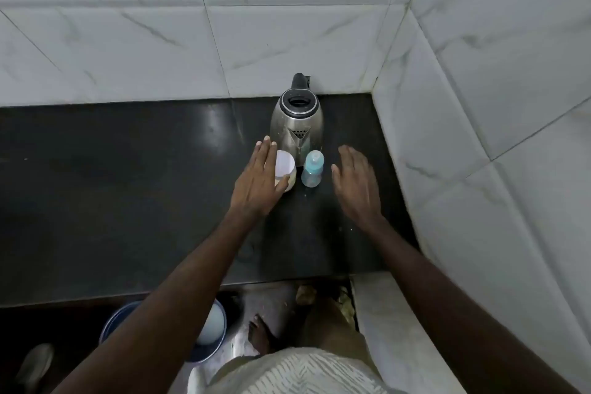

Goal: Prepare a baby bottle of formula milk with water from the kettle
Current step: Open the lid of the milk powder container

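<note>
Black polished stone forms the counter beneath us, and we read it from our left across. Our left hand reaches out with its fingers straight and close together, holding nothing. Just off the inner edge of those fingers stands a white tub with its lid on, presumably the formula. The thumb lies across the tub's near side, though we cannot tell whether it presses there or only passes in front. Beyond the fingertips, by the tiled wall, stands the steel kettle, lid down and spout facing us. Between our two sets of fingers, just beside the tub, the baby bottle stands upright with its blue cap on, near the kettle's foot. Our right hand hovers apart from the bottle, empty, its fingers loosely bent and slightly spread.

The crowding is what worries us. If our left fingers close clumsily on the tub, they could push it into the bottle, which looks light and narrow enough to topple. The kettle's handle faces the wall, so reaching for it carries our fingers over bare metal, and if the water has been heated a brushed knuckle would burn. Pouring into so narrow a neck also invites a spill across the glossy stone.
</note>
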